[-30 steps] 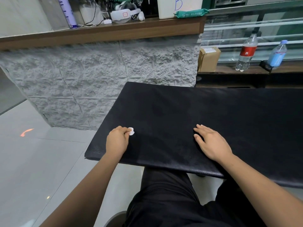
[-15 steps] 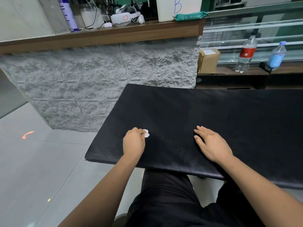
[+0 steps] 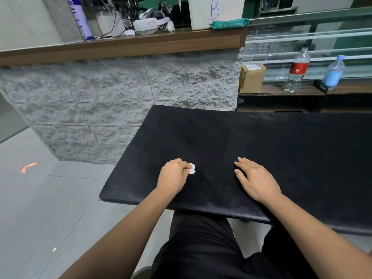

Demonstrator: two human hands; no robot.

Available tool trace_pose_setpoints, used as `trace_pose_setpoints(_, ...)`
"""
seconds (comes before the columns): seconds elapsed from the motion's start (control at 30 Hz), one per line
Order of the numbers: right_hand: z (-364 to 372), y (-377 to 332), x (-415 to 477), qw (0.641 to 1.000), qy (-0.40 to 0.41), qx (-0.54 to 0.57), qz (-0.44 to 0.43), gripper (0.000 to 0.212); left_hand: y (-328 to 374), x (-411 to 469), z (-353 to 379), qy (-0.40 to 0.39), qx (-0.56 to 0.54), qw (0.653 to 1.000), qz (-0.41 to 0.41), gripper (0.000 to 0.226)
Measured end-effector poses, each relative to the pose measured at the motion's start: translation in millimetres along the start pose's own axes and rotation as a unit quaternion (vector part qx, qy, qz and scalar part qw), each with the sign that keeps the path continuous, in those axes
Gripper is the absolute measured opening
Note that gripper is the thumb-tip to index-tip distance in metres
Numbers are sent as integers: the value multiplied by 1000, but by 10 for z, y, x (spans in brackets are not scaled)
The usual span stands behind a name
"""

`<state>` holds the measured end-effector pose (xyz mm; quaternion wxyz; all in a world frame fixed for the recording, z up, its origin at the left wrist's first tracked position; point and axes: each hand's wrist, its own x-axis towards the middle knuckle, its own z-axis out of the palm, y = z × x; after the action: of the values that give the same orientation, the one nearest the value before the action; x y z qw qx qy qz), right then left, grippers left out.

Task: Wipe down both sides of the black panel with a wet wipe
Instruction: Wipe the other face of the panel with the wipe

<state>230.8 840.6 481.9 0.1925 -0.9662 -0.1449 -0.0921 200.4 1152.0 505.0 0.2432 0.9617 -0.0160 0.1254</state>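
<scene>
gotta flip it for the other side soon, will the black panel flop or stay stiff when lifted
Probably stiff: the black panel juts past the lap unsupported, with its edges straight. Likely awkward for one hand, since it is wide and runs out of view rightward. Its matte, grainy face should grip fairly well.

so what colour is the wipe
White; the wipe shows best in the head view.
</scene>
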Motion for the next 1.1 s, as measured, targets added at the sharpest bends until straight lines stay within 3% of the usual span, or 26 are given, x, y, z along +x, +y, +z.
trace_pose_setpoints(0.57, 22, 20, 7, 1000, -3, -5, -3, 48, -797, 264, -537, 74, 15, 987, -143, 12)
trace_pose_setpoints(0.77, 30, 38, 10, 1000, -1, -9, -3, 49, -638, 272, -410, 123, 20, 974, -191, 28)
trace_pose_setpoints(1.1, 20, 22, 5, 1000, -2, -7, -3, 48, -320, 359, -211, 89, 48, 984, -147, 27)
